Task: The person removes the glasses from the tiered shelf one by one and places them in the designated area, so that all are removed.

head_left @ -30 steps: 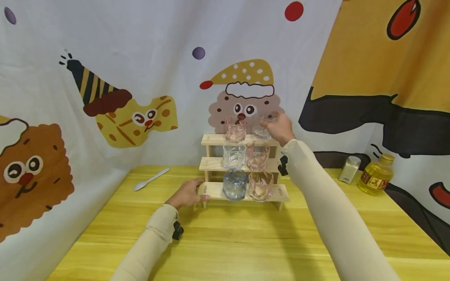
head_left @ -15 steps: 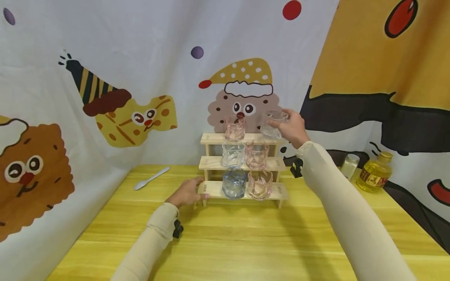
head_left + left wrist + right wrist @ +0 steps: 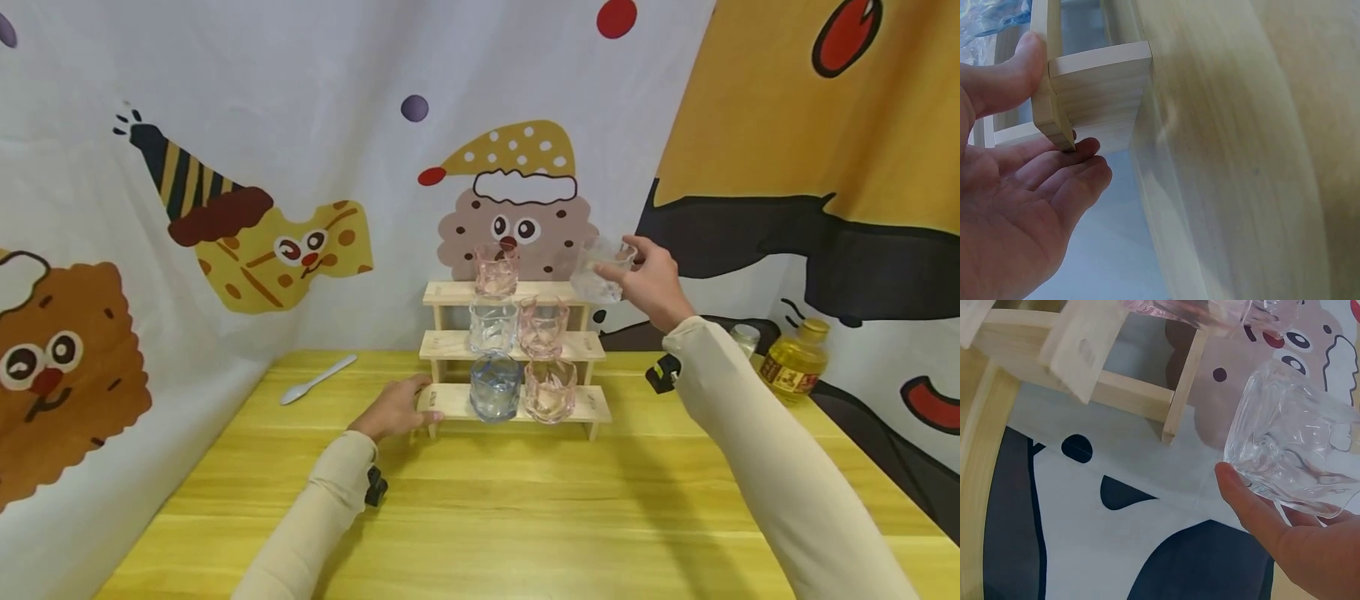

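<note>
held glass (image 3: pixel 596 287): clear | front glasses (image 3: pixel 495 390): blue, pink | stand (image 3: pixel 456 402): beige | tabletop (image 3: pixel 480 500): streaked yellow

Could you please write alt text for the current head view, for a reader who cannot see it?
A person's right hand holds a clear glass near the top right of a three-tier wooden stand, while the left hand grips its lowest shelf. On the stand are three pink glasses, a second clear glass and a blue glass.

Clear glass (image 3: pixel 1297 434) in grip (image 3: pixel 1294 544), wooden rack (image 3: pixel 1082 353)
</note>
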Motion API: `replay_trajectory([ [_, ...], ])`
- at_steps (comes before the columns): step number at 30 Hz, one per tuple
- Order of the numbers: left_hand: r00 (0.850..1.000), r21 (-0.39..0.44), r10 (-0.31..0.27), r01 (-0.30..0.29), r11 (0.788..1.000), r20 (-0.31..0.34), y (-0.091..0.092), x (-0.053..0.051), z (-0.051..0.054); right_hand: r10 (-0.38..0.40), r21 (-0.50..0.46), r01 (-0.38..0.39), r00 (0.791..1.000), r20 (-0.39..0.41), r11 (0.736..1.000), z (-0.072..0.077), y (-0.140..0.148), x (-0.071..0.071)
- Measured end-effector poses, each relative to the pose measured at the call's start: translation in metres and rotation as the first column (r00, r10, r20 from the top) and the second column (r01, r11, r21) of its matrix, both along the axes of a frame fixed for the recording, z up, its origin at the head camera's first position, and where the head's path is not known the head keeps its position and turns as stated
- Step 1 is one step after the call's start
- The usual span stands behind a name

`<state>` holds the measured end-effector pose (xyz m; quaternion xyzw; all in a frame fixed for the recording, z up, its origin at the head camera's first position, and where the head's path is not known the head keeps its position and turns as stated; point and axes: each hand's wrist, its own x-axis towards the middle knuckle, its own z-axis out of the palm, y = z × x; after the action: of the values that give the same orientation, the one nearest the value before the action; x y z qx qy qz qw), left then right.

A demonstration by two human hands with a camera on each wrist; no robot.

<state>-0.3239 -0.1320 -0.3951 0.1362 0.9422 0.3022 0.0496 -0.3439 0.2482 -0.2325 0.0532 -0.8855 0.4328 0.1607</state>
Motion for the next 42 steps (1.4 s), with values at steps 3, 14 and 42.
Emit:
replay_trajectory([
  [3, 1.0, -0.002, -0.003, 0.003, 1.0, -0.006, 0.0, 0.0, 0.002, 0.012, -0.011, -0.012, 1.0, -0.001, 1.0, -0.003, 0.005, 0.006],
  [14, 1.0, -0.006, 0.005, -0.005, 1.0, 0.019, 0.001, 0.002, 0.002, -0.003, -0.022, 0.002, 1.0, -0.024, 1.0, -0.021, 0.022, 0.02],
  [42, 1.0, -0.026, 0.005, -0.004, 1.0, 0.012, 0.002, -0.001, 0.001, -0.17, 0.003, 0.17, 0.983, 0.065, 0.985, -0.077, 0.044, 0.007],
])
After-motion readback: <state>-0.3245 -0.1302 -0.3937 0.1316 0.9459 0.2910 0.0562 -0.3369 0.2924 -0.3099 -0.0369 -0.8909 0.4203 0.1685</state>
